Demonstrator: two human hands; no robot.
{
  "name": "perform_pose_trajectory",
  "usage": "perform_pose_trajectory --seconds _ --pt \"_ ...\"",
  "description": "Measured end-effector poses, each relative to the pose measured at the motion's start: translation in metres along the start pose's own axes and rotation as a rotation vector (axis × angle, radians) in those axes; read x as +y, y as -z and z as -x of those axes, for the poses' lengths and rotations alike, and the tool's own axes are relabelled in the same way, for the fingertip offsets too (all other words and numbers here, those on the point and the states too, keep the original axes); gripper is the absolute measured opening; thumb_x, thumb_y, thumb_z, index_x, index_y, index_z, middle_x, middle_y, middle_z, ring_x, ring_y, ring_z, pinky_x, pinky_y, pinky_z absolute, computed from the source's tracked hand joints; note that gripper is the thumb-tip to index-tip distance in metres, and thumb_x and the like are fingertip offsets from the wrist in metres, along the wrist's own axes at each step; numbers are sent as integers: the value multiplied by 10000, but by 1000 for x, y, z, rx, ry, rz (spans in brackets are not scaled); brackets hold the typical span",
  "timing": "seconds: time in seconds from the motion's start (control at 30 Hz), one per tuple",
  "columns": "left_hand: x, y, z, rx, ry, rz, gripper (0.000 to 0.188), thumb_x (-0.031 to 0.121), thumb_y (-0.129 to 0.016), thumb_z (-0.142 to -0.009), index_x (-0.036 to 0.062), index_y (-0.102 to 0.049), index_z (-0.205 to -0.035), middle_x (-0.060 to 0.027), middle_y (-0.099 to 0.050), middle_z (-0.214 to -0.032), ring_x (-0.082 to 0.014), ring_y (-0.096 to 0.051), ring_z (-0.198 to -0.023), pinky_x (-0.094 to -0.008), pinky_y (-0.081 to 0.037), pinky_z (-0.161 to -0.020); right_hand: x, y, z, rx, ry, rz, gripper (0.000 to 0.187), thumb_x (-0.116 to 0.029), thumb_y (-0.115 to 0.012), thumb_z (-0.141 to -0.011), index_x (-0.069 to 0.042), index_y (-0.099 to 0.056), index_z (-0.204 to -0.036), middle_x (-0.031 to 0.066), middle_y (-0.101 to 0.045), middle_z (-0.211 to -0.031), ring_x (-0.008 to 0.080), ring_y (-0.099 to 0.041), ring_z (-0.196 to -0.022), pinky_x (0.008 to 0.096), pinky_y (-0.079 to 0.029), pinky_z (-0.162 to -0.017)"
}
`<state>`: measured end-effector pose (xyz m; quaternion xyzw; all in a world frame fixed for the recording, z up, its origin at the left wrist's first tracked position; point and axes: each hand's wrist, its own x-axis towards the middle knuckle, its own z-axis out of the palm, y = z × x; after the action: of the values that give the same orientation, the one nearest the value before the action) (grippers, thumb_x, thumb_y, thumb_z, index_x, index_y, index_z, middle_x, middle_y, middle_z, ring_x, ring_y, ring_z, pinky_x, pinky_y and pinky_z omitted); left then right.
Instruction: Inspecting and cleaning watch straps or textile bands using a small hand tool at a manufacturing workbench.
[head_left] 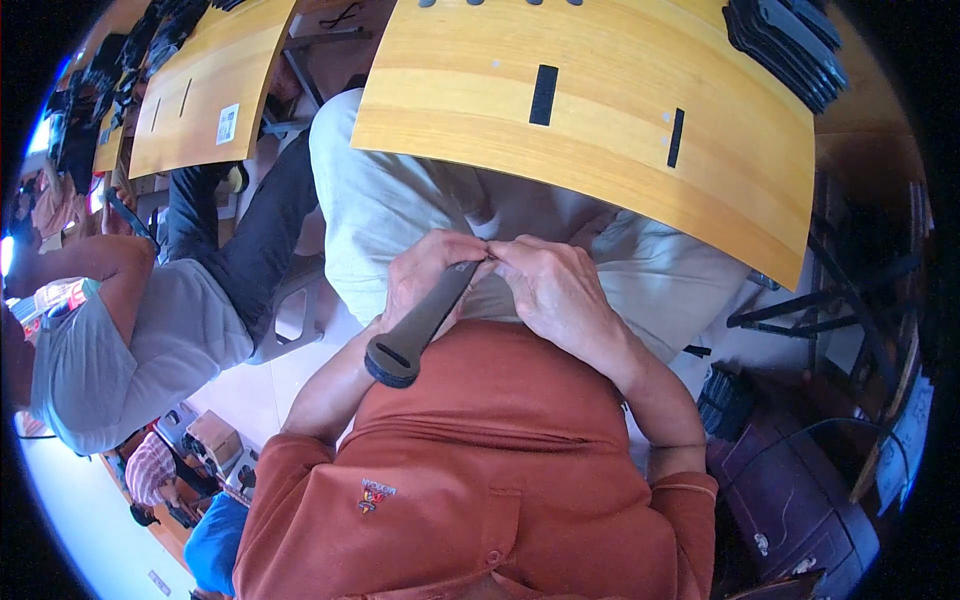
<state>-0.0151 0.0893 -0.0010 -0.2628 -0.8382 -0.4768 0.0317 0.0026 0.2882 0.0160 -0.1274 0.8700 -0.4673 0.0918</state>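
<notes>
Over my lap, just in front of the table edge, I hold a dark grey strap [425, 320] with a rounded, slotted end that hangs toward my belly. That end looks thick and dark at its rim; whether it is several layers I cannot tell. My left hand [425, 270] is closed round the strap's upper part. The fingers of my right hand [550, 285] pinch at its narrow far end, where the fingertips of both hands meet. What lies right between the fingertips is hidden.
The wooden table [450, 110] ahead carries two black strips [543, 95] and a stack of dark straps [785, 50] at its far right corner. At left, a seated person in a grey shirt [150, 345] is close to another table [205, 90]. Dark metal legs [790, 320] stand at right.
</notes>
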Motion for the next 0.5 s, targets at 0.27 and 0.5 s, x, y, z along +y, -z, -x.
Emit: perform_pose_trajectory --seconds 0.27,0.5 --pt "3 3 0 -8 85 187 128 30 -795 -838 16 -697 -919 -124 -705 -951 -237 -698 -830 -319 -558 -722 16 -7 0 6 64 -154 181 -89 -612 -921 -5 -719 -1041 220 -704 -910 427 -698 -831 500 -554 -708" --pt "4 8 3 -14 451 871 120 81 -712 -952 -13 -677 -1018 -122 -680 -1019 -124 -623 -796 -264 -522 -703 25 -13 0 74 183 -375 188 -42 -702 -893 19 -717 -1070 210 -698 -870 345 -713 -797 405 -554 -682"
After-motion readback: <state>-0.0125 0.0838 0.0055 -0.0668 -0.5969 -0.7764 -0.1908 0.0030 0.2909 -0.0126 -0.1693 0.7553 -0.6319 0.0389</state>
